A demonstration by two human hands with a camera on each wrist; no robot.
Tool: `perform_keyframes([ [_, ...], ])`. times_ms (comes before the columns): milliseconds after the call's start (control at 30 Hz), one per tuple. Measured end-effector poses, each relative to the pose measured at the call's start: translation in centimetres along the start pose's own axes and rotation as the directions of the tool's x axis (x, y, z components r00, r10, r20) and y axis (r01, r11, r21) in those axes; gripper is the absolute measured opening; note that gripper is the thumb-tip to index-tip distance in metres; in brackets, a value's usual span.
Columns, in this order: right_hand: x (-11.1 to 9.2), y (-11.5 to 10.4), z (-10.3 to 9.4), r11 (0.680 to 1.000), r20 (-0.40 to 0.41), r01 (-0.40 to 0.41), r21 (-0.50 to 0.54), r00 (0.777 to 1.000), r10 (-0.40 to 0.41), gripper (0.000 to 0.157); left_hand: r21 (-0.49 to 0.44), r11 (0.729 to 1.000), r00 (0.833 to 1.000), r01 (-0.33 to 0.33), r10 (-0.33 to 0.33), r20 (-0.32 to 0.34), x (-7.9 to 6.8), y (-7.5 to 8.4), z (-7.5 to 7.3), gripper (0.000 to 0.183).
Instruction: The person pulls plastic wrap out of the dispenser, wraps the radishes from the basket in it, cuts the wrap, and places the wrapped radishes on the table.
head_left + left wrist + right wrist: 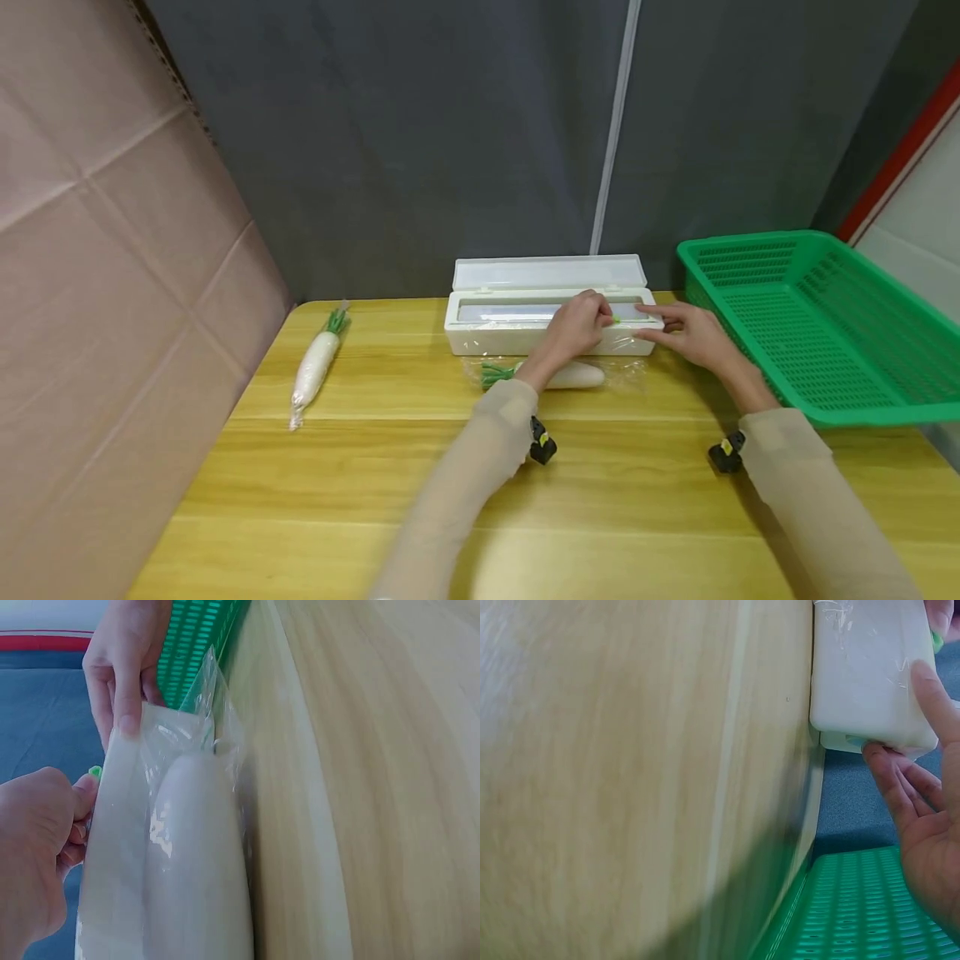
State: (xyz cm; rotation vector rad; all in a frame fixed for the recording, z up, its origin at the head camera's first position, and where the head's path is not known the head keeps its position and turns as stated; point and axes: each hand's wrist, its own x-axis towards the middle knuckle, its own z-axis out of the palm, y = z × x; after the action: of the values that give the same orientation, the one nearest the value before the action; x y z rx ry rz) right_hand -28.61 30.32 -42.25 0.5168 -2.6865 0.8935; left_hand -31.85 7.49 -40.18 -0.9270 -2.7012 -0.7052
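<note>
A white cling film dispenser (495,340) lies along the back of the table with its lid (551,272) raised. My left hand (576,327) pinches the small green slide cutter (95,772) at the dispenser's edge. At the dispenser's right end, my right hand (693,335) steadies it, thumb on the front and fingers at the end. Clear cling film (626,371) hangs over the front onto a white radish (576,377) with green stalks, which lies against the dispenser. My left wrist partly hides this radish in the head view.
Another white radish (315,367), wrapped in film, lies at the table's left. A green plastic basket (750,367) stands at the right, close to my right forearm. Behind the table hangs a dark grey curtain (420,150).
</note>
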Motion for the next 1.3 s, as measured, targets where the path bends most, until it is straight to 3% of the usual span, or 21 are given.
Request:
perform_keyframes([
  [367, -0.1, -0.1, -0.1, 0.998, 0.04, -0.056, 0.003, 0.998, 0.056, 0.053, -0.019, 1.0, 1.0, 0.02, -0.02, -0.002, -2.0, -2.9, -1.8, 0.012],
  [667, -0.3, -0.1, -0.1, 0.999, 0.02, -0.043, 0.004, 0.999, 0.043, 0.052, -0.027, 0.999, 0.999, 0.025, -0.026, -0.023, -3.4, -4.8, -3.2, 0.012],
  [1033, -0.2, 0.0, 0.0, 0.999, 0.014, -0.044, 0.008, 0.999, 0.044, 0.052, -0.019, 1.0, 0.999, -0.005, 0.004, -0.037, -4.7, -6.4, -4.4, 0.012],
  [1300, 0.0, -0.4, 0.0, 0.999, 0.014, -0.048, 0.007, 0.999, 0.048, 0.052, -0.023, 1.0, 0.998, 0.009, -0.011, -0.06, -5.4, -7.6, -5.3, 0.009],
])
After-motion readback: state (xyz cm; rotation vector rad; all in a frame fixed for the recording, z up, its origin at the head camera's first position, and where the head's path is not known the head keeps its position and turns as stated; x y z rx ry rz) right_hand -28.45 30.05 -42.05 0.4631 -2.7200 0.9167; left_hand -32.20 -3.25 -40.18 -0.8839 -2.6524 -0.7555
